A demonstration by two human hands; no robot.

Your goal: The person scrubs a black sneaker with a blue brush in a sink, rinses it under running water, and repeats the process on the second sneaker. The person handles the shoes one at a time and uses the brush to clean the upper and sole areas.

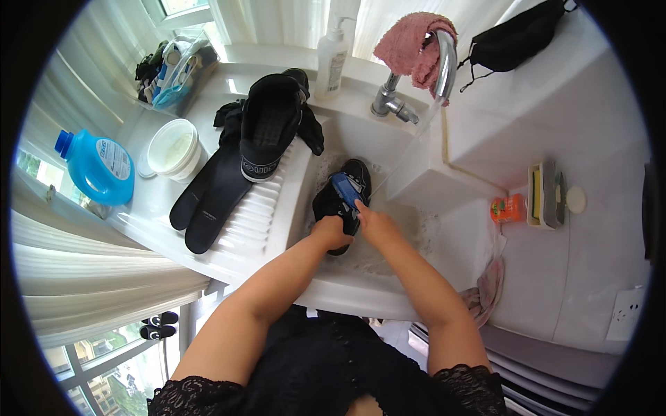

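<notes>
Over the foamy white sink (pixel 326 277), left hand (pixel 331 232) grip clasping black shoe (pixel 341 197), right hand (pixel 374 223) pinching blue brush (pixel 345 188)

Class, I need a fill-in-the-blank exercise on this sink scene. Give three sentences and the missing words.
1. The left hand holds a black ____ in the white sink.
2. The right hand presses a ____ scrubbing brush on it.
3. A pink cloth hangs over the metal ____.

Missing words: shoe; blue; tap

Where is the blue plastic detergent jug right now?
In the head view, the blue plastic detergent jug stands far left on the white counter's edge by the curtain, beside the round white tub.
</notes>
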